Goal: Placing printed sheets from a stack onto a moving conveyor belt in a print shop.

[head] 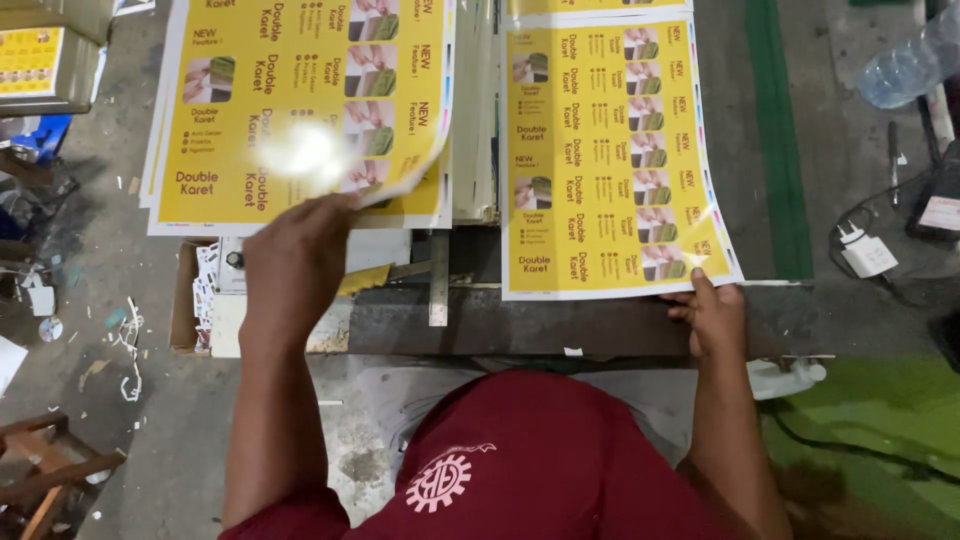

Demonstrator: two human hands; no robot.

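Two hands are at work, the left hand (295, 262) and the right hand (712, 315), both belonging to one person in a dark red shirt (540, 460). There are two main lots of yellow printed sheets: the left stack (290, 110), with one top sheet curling up under the left hand, and the right sheet (610, 150), lying flat on its own pile; how many sheets lie in each pile cannot be told. One clear plastic bottle (910, 65) lies at the upper right. One white plug adapter (866, 252) sits on the floor there. One open cardboard box (192, 300) stands below the left stack. One green stripe (780, 140) runs along the floor.
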